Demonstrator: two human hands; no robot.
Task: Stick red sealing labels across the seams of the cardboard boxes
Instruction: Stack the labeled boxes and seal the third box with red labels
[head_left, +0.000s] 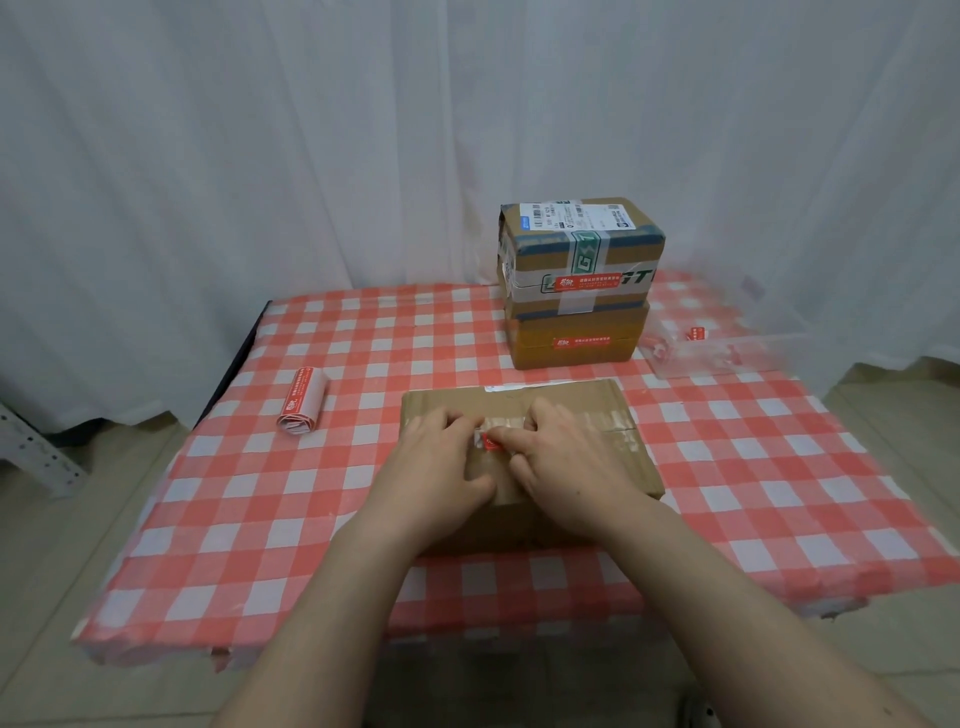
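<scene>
At centre frame, a flat cardboard box (582, 415) lies on the checked table (363, 519), with a red label (491, 442) on its taped seam. The left hand (441, 467) rests on the lid, fingers relaxed, tips touching the label's left end. The right hand (563, 462) bends its fingers onto the label; whether it pinches or only presses, I cannot tell. Toward upper right, 2 stacked boxes (582, 244) each carry red strips (584, 283). At left lies a label roll (304, 400).

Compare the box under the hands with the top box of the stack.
The flat box lies low; the top box is taller and sits on another box. The top box shows a whole red label; the flat box only a red scrap between the left hand and right hand. Both are taped cardboard.
</scene>
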